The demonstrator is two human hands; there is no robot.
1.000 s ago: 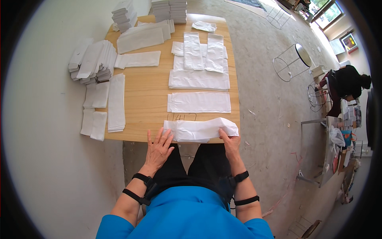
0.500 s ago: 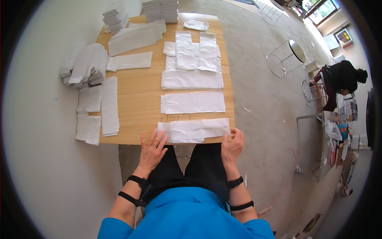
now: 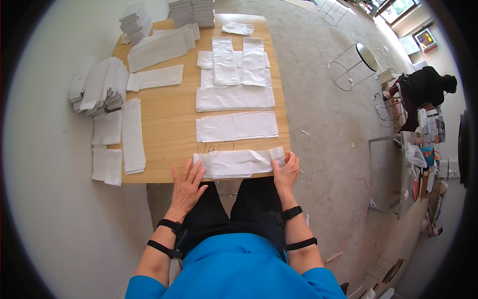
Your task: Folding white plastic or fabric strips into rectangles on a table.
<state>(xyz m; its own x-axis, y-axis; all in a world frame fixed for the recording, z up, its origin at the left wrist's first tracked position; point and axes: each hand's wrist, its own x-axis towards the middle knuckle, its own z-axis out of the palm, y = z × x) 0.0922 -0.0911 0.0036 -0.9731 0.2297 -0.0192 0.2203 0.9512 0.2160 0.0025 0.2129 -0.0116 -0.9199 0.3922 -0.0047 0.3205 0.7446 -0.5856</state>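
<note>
White folded bag [image 3: 239,163] lies flat along near edge of wooden surface [image 3: 169,124]. Left hand [image 3: 186,187] rests open, fingers spread at bag's left end. Right hand [image 3: 286,172] pinches bag's right end, grip closed on it. More flat bags [image 3: 237,125] lie beyond; stacks [image 3: 99,84] at left.
</note>
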